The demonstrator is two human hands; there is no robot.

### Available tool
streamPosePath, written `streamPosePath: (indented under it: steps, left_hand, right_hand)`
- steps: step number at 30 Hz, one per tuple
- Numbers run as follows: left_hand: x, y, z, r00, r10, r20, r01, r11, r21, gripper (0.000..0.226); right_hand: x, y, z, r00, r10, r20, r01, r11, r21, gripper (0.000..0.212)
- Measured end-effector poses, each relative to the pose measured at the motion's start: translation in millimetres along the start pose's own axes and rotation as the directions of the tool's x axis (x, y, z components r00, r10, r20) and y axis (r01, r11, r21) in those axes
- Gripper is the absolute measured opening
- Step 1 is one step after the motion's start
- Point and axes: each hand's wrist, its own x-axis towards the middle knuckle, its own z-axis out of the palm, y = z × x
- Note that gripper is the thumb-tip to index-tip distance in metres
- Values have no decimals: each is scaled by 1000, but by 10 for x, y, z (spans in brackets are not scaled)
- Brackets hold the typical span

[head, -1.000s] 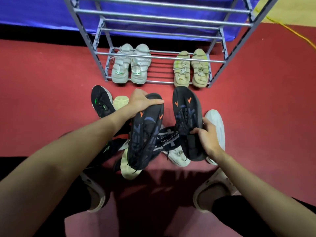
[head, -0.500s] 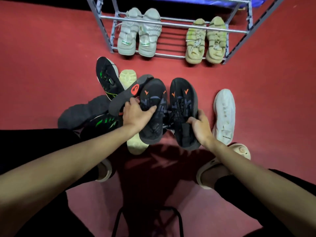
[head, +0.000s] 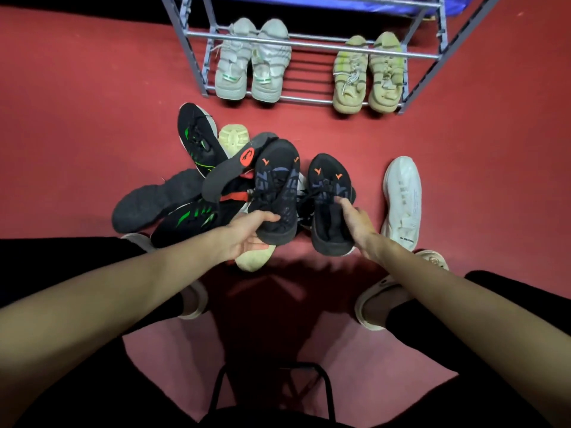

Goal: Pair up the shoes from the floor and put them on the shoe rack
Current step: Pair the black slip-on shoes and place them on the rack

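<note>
Two black shoes with orange marks, one (head: 276,183) beside the other (head: 329,193), are held toes-forward above a heap of shoes (head: 197,193) on the floor. A white shoe (head: 401,196) lies alone to the right. The shoe rack (head: 312,44) bears a white pair (head: 253,63) and a tan pair (head: 369,72) on its bottom shelf.

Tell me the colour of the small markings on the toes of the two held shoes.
Orange, on black shoes; clearest in the head view.

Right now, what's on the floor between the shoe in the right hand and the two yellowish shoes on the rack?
Nothing: the head view shows only bare red floor between the black shoe in the right hand and the yellowish pair.
</note>
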Motion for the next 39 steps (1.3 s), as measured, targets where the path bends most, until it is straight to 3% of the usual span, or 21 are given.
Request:
streamPosePath:
  steps: [3,8,13,16,20,25,29,39]
  left_hand:
    - [-84,136,-72,999,27,-19,-28,999,-30,31]
    - [-322,499,-234,996,57,64,-48,990,-133,10]
    - [-444,890,-481,964,267,-13,-267,961,-68,6]
    - [-454,1192,-625,927,358,-114,-362,932,-24,17]
    - [-342,1587,-801,878,435,-202,-440,898,19,50]
    - [-93,2047,-939,852,479,-211,-500,864,-58,37]
    - [211,2396,-1058,835,497,-237,-523,850,-60,25]
    - [955,2924,-1234,777,537,-329,-602,787,-135,21]
  right_hand:
    - [-65,-68,-28,995,-91,30,88,993,74,14]
    - [-84,-342,-82,977,-196,-78,203,974,96,23]
    - [-85,-779,-146,919,-355,-171,381,912,151,5]
    - [19,-1049,-126,875,-429,-225,461,880,113,32]
    - [188,-1384,24,812,-518,-269,548,835,49,36]
    - [551,-1790,309,788,-556,-264,583,812,30,30]
    - [918,-2171,571,796,-527,-297,562,826,40,37]
    - [1641,-2854,1075,753,-597,-278,622,783,0,31]
